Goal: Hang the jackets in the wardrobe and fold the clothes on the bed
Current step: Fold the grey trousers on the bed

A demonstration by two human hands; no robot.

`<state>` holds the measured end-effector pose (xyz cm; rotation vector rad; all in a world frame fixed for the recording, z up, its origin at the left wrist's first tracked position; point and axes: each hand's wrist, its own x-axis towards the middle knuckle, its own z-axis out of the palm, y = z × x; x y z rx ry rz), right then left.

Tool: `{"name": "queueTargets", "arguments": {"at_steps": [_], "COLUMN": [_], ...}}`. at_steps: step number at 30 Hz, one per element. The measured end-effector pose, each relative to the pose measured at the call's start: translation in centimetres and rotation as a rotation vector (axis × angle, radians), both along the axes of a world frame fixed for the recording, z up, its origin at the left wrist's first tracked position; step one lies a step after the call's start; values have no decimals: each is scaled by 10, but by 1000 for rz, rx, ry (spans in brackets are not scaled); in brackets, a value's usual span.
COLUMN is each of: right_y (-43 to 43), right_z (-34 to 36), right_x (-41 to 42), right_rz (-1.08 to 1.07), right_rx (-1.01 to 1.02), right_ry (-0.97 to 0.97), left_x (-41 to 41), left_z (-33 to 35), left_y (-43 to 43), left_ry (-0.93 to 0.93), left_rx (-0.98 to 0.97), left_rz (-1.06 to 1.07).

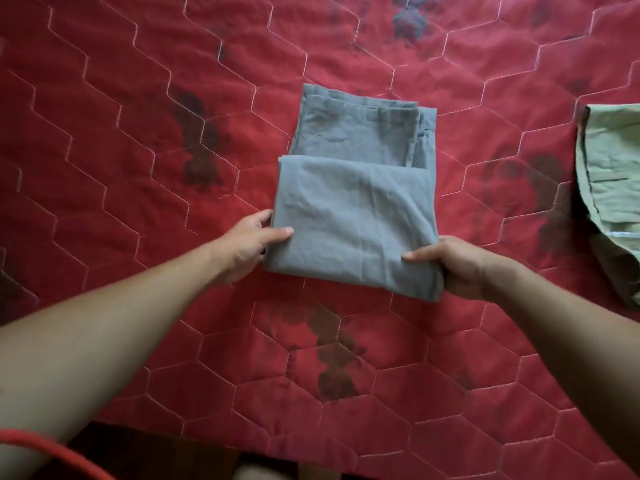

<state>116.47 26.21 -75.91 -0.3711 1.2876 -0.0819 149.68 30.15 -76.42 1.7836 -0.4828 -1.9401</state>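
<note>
Gripping the half-folded grey trousers [353,202], lying mid-bed on the red quilt [138,168], by both near corners with left hand [254,242] and right hand [457,268], thumbs on top. Probably worth lifting evenly, keeping edges squared, then smoothing creases. Ignoring the green garment [609,188] at right for now.

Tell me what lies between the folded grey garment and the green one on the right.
Only bare red quilt with dark printed patches separates the grey garment from the green garment, as the head view shows.
</note>
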Motion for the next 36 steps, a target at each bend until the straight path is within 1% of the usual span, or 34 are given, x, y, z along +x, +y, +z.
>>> {"name": "queueTargets", "arguments": {"at_steps": [4, 6, 8, 12, 15, 18, 20, 24, 26, 30, 33, 36], "right_y": [-3, -8, -8, 29, 64, 90, 100, 97, 90, 64, 35, 6], "right_z": [8, 13, 13, 1, -7, -8, -5, 2, 9, 29, 39, 36], "right_x": [5, 6, 4, -2, -6, -11, -10, -2, 1, 5, 8, 17], "right_rz": [-71, -114, -137, -120, -78, -18, 2, -52, -77, -157, -145, -92], "right_rx": [-72, -105, -108, -22, 11, 49, 70, 38, -23, -170, -257, -317], "right_ry": [-49, -74, -69, 4, 57, 71, 82, 122, 140, 136, 123, 137], "left_x": [-12, -18, -19, -21, -27, -28, -29, -29, -29, -25, -18, -15], "left_z": [7, 15, 21, 17, 11, 10, 10, 9, 15, 35, 43, 38], "left_y": [-8, -19, -23, 7, 45, 88, 105, 95, 79, 38, 9, -10], "left_ry": [-98, -52, 27, 98, 104, 150, 147, 52, 9, -10, -41, -119], "left_rx": [-179, -225, -170, 47, 125, 208, 230, 125, 64, -43, -84, -93], "left_rz": [59, 94, 88, -31, -4, 61, 69, 63, 36, 16, -1, -27]}}
